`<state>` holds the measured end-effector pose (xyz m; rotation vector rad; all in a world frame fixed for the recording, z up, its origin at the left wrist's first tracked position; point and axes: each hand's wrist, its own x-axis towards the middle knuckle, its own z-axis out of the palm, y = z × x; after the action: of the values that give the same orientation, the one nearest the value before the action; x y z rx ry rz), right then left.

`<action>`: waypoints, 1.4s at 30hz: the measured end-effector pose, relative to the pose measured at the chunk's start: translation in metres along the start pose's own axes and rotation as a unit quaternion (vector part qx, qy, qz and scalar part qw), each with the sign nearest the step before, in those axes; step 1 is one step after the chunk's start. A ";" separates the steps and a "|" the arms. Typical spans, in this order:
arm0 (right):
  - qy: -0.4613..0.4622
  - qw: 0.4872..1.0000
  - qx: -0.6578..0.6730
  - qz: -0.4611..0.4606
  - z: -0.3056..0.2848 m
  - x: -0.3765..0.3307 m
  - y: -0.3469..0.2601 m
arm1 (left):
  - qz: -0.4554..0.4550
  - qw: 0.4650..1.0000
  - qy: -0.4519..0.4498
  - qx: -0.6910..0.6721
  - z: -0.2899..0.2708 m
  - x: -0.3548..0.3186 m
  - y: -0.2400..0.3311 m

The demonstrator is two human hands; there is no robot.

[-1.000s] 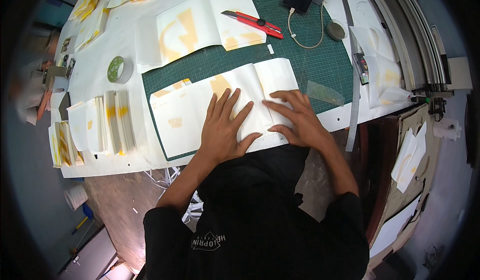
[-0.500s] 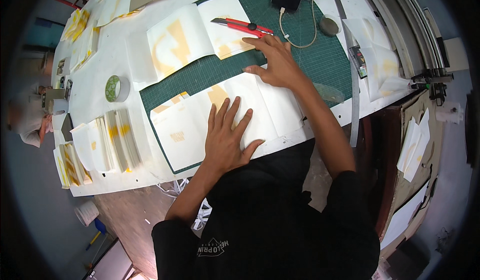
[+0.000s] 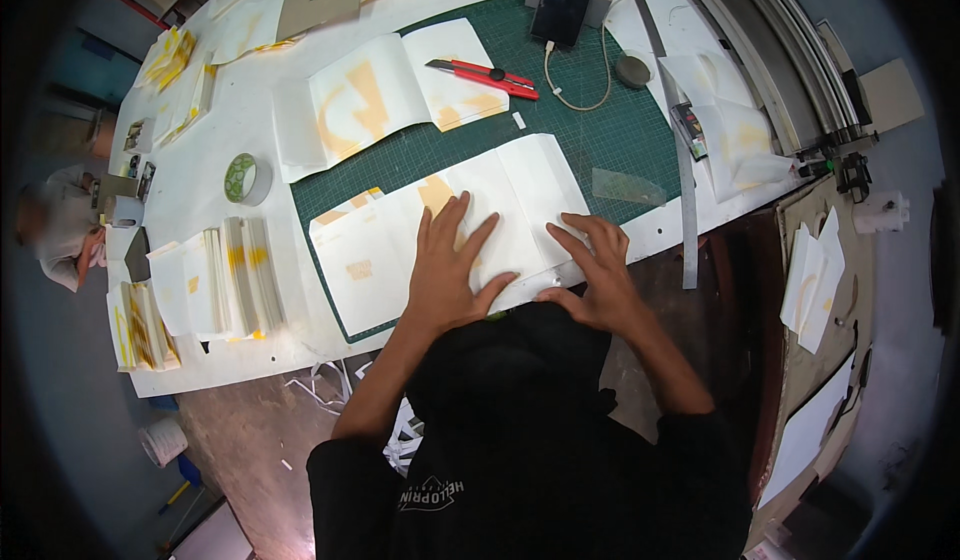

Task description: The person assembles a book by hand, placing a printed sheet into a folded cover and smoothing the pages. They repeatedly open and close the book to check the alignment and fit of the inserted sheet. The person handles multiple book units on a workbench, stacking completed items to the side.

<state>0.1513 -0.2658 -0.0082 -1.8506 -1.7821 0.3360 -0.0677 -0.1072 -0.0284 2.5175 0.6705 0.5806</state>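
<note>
A long white creased paper sheet [image 3: 375, 250] with pale orange print lies on the green cutting mat [image 3: 440, 143] at the table's near edge. Across its middle rests my left hand [image 3: 447, 272], fingers spread flat. My right hand [image 3: 600, 280] touches the sheet's right end with its fingers apart; the thumb is by the table edge. Behind lies a second printed sheet [image 3: 360, 100], folded open and slightly raised. On it sits a red box cutter [image 3: 490, 77], apart from both hands. A small white piece [image 3: 518, 120] lies just below the cutter.
Stacks of folded sheets [image 3: 235, 275] and a tape roll [image 3: 247, 179] stand at left. A phone [image 3: 565, 2] with a cable, a round dark object [image 3: 632, 72] and a steel ruler [image 3: 687, 190] are at right. At far left is another person [image 3: 65, 220].
My right hand has moved from beside the cutter down to the near sheet's right end. My left hand stays flat on the sheet. The view has shifted slightly.
</note>
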 end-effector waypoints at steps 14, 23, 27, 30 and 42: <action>0.166 0.981 -0.102 0.007 0.073 0.028 -0.042 | -0.116 0.915 0.155 -0.353 0.003 -0.007 -0.020; 0.270 0.902 0.192 0.279 0.047 0.013 0.010 | 0.012 0.998 -0.023 0.064 0.006 0.000 0.006; 0.263 0.882 0.269 0.284 0.042 0.009 0.021 | -0.012 0.992 -0.071 0.107 0.005 0.016 0.024; 0.251 0.835 0.368 0.322 0.036 0.005 0.028 | -0.027 0.988 -0.092 0.120 0.006 0.021 0.027; 0.192 0.882 0.283 0.326 0.029 0.026 0.018 | -0.069 0.977 -0.153 0.130 -0.004 0.036 0.039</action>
<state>0.1535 -0.2336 -0.0374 -1.8425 -0.6526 0.6080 -0.0281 -0.1162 0.0056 2.6892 0.8389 0.0510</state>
